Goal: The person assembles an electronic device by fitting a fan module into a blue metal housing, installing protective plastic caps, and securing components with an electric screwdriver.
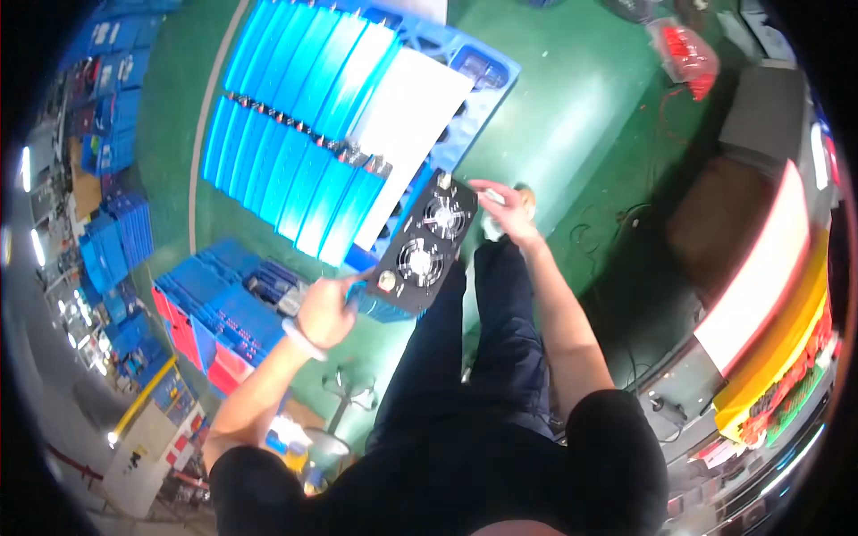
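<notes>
A fan-cooled electronic unit (407,279) with a black end panel, two round fans and a blue ribbed body is tilted in front of my legs, beside the pallet. My left hand (325,313) is closed around its lower left edge, the fingers partly hidden. At the opposite corner is my right hand (508,213), its fingers stretched out and apart, the tips at the panel's edge. Two rows of similar blue units (299,54) stand packed together just beyond. A white sheet (416,98) lies beside them on the blue plastic pallet (494,109).
Blue and red crates (223,308) stand at the left, near a stool (344,393) with a round seat. Cables (585,239) lie on the green floor. At the right are a grey cabinet (764,112) and a clear bag of red things (684,51).
</notes>
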Action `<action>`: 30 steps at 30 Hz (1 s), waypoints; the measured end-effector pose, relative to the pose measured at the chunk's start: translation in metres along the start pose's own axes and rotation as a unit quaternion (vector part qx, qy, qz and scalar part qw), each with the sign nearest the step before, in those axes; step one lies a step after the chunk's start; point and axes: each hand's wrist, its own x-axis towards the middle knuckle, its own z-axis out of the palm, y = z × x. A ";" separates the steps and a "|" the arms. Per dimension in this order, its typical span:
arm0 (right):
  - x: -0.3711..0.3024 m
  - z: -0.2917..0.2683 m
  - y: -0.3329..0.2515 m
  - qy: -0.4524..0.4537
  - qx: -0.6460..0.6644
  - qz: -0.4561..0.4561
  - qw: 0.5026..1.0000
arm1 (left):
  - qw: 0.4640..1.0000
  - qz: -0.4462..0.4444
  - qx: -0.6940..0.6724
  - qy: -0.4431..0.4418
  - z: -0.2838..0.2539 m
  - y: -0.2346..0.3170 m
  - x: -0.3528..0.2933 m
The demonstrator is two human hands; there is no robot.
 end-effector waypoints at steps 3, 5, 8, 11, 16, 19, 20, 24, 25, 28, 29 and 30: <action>0.009 0.001 -0.044 -0.135 0.048 -0.144 0.979 | 0.994 0.107 0.036 0.013 -0.046 0.051 -0.032; 0.017 0.009 -0.043 -0.226 0.231 -0.072 0.944 | 0.985 0.141 0.102 -0.009 -0.071 0.079 -0.047; -0.012 0.028 -0.058 -0.319 0.391 -0.009 0.863 | 0.977 0.185 0.102 0.012 -0.094 0.111 -0.071; -0.041 0.027 -0.109 -0.375 0.411 -0.095 0.825 | 0.974 0.187 0.127 -0.011 -0.115 0.134 -0.088; -0.058 -0.024 -0.169 -0.229 0.298 -0.259 0.890 | 0.949 0.239 0.195 -0.064 -0.170 0.202 -0.087; -0.095 -0.050 -0.240 -0.093 0.185 -0.400 0.893 | 0.932 0.346 0.103 0.022 -0.174 0.222 -0.075; -0.115 -0.046 -0.258 0.069 0.255 -0.364 0.893 | 0.929 0.363 0.068 0.029 -0.172 0.236 -0.067; -0.164 -0.123 -0.317 0.159 0.099 -0.468 0.864 | 0.909 0.414 0.049 0.012 -0.177 0.279 -0.018; -0.177 -0.141 -0.318 0.223 0.062 -0.472 0.850 | 0.891 0.451 0.049 -0.020 -0.176 0.306 -0.003; -0.233 -0.169 -0.325 0.386 0.000 -0.478 0.789 | 0.822 0.551 0.060 -0.129 -0.182 0.373 0.051; -0.250 -0.174 -0.323 0.421 0.031 -0.493 0.761 | 0.792 0.586 0.073 -0.157 -0.183 0.399 0.064; -0.261 -0.181 -0.314 0.484 -0.008 -0.511 0.710 | 0.772 0.607 0.074 -0.174 -0.179 0.427 0.066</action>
